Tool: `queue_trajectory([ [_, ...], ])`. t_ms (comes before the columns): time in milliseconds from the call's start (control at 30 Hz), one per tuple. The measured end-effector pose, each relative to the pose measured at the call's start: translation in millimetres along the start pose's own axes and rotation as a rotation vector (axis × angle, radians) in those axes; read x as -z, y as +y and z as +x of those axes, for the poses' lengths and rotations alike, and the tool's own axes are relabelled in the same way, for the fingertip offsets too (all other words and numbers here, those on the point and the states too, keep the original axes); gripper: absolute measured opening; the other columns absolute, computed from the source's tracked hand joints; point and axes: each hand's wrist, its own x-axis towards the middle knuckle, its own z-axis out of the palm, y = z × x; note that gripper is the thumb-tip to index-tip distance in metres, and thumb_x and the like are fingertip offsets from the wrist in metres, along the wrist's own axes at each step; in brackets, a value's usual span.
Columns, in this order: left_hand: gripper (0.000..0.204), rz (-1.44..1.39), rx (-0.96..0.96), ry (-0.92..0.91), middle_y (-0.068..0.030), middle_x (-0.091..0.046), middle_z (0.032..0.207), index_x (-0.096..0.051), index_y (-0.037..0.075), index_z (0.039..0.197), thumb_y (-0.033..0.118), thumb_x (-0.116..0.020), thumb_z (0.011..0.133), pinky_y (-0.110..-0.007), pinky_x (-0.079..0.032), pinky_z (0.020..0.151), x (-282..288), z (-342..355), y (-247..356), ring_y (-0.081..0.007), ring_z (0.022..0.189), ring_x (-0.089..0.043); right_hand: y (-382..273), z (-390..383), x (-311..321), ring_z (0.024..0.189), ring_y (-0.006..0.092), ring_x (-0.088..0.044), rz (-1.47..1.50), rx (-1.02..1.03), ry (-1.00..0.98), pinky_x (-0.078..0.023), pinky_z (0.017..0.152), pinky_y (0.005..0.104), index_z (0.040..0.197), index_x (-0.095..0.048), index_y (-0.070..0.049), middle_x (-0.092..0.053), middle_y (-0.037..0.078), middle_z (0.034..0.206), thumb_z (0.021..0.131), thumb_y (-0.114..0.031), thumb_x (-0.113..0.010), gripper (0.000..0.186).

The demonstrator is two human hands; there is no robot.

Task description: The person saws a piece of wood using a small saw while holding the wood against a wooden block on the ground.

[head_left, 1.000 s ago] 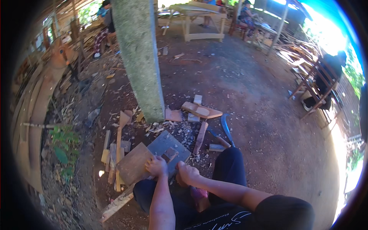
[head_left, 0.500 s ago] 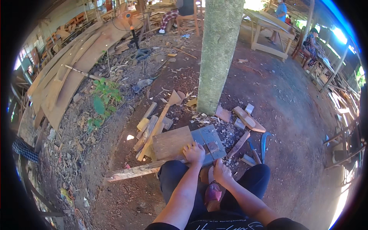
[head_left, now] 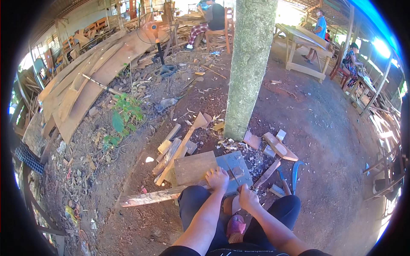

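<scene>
Apparently mid-cut: right hand (head_left: 248, 198), fingers gripping slim tool (head_left: 233, 173); left hand (head_left: 217, 178) on brown board (head_left: 193, 167), grip unclear; steady stroke needed next.

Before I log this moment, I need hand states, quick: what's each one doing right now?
Left hand: on the brown board; whether it grips anything cannot be told.
Right hand: closed, holding a thin tool.

floor (head_left: 333, 141): brown dirt | pillar (head_left: 247, 77): greenish | table (head_left: 304, 36): wooden, stands beyond | wall (head_left: 92, 20): pale, back left | light (head_left: 381, 48): glares upper right
</scene>
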Motion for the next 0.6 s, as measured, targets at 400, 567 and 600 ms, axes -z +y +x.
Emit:
queue_trajectory([
  [400,0.012,-0.296,0.567,0.084,-0.0153,-0.063,0.082,-0.066,0.008,0.073,0.019,-0.062,0.071,-0.045,-0.044,0.074,-66.3,20.5,-19.3,-0.0335,0.083,-0.059,-28.8,41.0,-11.8,0.105,0.0448,-0.056,-0.077,0.28,0.001,-0.042,0.089,0.0527,0.129,-0.033,-0.004,-0.058,0.029,0.109,0.091,-0.013,-0.045,0.041],
  [567,0.019,-0.535,0.584,-0.126,-0.0152,-0.062,0.095,-0.069,0.007,0.079,0.013,-0.067,0.061,-0.043,-0.035,0.09,-39.8,29.9,37.9,-0.0319,0.105,-0.05,104.6,155.9,-24.6,0.12,0.031,-0.05,0.327,0.224,-0.247,-0.036,0.104,0.0375,0.138,-0.03,0.001,-0.05,0.023,0.13,0.098,-0.021,-0.045,0.049],
  [600,0.019,-0.544,0.515,-0.223,-0.0146,-0.062,0.096,-0.069,0.007,0.082,0.014,-0.065,0.065,-0.043,-0.035,0.09,-30.2,30.3,58.6,-0.0312,0.107,-0.049,124.6,154.8,-3.7,0.12,0.031,-0.05,0.291,0.143,-0.242,-0.036,0.104,0.0375,0.138,-0.03,0.001,-0.05,0.023,0.13,0.098,-0.021,-0.045,0.049],
])
